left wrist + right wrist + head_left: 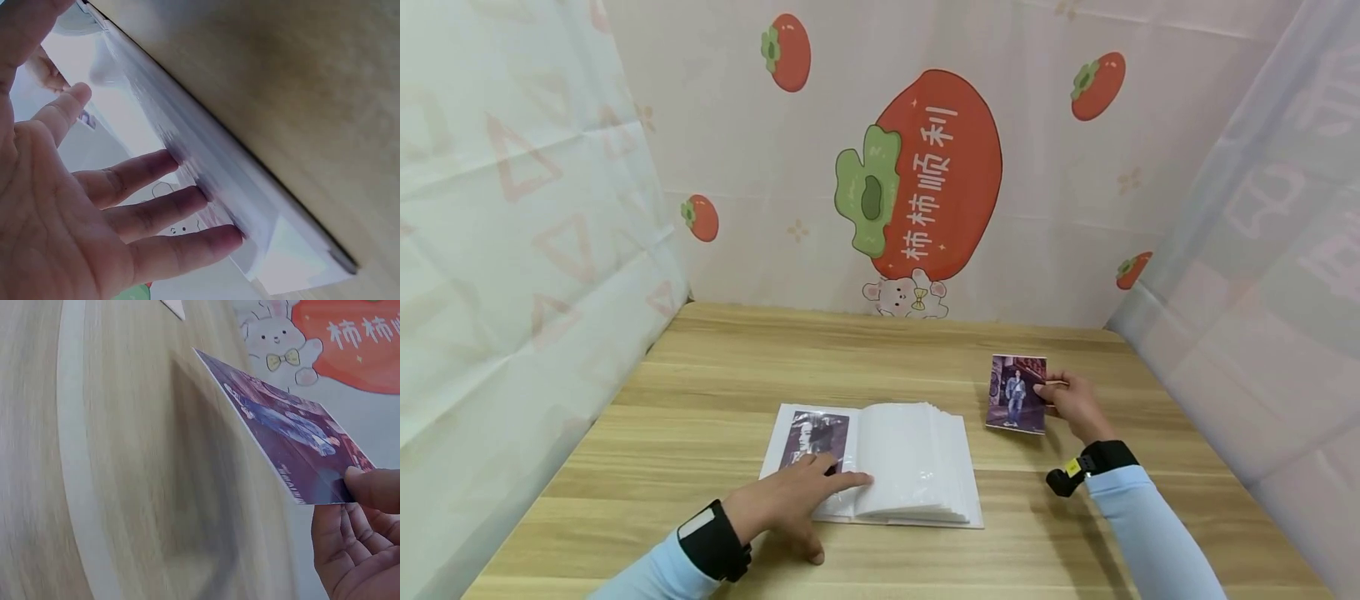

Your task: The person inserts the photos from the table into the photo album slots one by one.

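An open photo album with clear sleeves lies on the wooden table. Its left page holds a dark photo; the right page looks white. My left hand rests on the album's left side with spread fingers, the fingertips touching the sleeve page. To the right of the album, my right hand pinches a photo print by its right edge, between thumb and fingers. The print shows a standing figure in blue clothing. In the right wrist view the print is tilted, held above the table with its shadow below.
The wooden table extends around the album. Behind it hangs a pale curtain printed with red persimmons and a small white animal. More pale cloth hangs at the left side and the right side.
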Available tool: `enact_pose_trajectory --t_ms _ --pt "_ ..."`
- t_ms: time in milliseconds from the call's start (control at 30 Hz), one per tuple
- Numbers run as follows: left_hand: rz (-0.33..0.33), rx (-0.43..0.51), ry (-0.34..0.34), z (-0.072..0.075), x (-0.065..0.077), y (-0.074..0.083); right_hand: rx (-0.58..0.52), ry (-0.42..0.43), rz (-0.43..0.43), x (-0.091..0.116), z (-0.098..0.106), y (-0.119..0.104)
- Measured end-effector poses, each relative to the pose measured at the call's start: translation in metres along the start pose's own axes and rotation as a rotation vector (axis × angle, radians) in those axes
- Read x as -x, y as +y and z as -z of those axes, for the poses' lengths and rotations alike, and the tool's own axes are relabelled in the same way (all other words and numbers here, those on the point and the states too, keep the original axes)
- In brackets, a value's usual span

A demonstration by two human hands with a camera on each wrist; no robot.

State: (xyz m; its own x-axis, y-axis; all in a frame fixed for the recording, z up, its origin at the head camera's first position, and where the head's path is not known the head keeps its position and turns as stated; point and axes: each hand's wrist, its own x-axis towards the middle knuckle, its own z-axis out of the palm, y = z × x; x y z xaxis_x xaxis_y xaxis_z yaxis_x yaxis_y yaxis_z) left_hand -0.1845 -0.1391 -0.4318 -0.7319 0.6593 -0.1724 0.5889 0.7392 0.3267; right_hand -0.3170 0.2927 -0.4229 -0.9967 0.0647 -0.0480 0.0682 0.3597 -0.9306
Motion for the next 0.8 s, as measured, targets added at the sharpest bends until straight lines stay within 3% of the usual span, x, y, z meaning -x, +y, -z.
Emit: enact_pose_trajectory --t_ms 467,800 --pt "0.067 -0.044 -0.047 0.003 -0.007 0.011 -0.352 0.096 -0.054 -0.008 -0.049 -0.021" --pt "0.096 -0.067 -0.026 0.001 -0.011 0.015 -0.386 0.114 -0.082 -0.015 -0.087 -0.030"
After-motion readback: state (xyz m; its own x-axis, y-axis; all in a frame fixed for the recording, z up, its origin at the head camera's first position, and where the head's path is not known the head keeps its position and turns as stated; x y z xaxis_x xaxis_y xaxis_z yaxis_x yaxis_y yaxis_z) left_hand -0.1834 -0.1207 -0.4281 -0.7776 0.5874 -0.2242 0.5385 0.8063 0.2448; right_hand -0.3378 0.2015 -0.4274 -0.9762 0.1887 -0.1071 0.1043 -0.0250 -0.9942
